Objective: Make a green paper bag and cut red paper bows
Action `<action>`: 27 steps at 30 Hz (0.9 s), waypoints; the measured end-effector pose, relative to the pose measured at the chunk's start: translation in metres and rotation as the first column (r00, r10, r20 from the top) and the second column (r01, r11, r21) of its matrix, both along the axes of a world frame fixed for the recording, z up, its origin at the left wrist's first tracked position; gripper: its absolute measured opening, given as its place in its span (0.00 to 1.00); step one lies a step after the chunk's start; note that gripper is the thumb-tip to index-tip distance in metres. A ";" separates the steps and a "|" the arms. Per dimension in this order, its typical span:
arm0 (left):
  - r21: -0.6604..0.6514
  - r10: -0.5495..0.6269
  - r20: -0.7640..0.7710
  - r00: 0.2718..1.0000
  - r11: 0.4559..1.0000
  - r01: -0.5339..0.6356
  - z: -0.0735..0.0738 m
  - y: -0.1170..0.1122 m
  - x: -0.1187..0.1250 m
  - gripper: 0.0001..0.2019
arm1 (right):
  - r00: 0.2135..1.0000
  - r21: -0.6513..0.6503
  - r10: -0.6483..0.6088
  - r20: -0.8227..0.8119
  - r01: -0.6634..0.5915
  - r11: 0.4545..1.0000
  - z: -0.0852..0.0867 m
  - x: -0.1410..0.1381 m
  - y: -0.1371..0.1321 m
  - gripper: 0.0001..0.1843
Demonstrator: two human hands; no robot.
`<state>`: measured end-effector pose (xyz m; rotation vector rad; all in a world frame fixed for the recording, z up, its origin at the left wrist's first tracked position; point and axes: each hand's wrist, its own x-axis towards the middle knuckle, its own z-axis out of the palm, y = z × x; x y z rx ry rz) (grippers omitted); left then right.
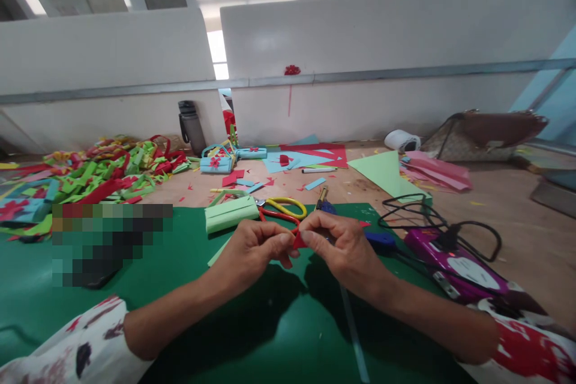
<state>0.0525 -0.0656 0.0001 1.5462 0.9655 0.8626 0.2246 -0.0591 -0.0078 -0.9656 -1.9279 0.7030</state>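
Note:
A small red piece of paper or felt (299, 242) is pinched between my two hands, above the green mat (270, 324). My left hand (261, 243) holds its left side with thumb and fingertips. On the other side my right hand (339, 246) grips it the same way. Just behind them lie scissors (288, 207) with yellow and red handles, and a folded light-green packet (231, 214). A blue-handled tool (380, 242) lies beyond my right hand, partly hidden by it. A pale narrow strip (353, 330) runs toward me below my right hand.
Green and red scraps (121, 171) are heaped at the left, near a dark bottle (191, 126). Small blue bags (216, 163) stand at the back. A purple power box (454, 264) with black cables sits at the right, and a brown handbag (486, 135) behind it.

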 end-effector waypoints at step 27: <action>0.099 -0.029 -0.124 0.992 0.994 0.041 -0.008 0.000 -0.003 0.11 | 0.995 0.113 0.077 0.060 -0.083 0.990 -0.002 0.000 -0.002 0.09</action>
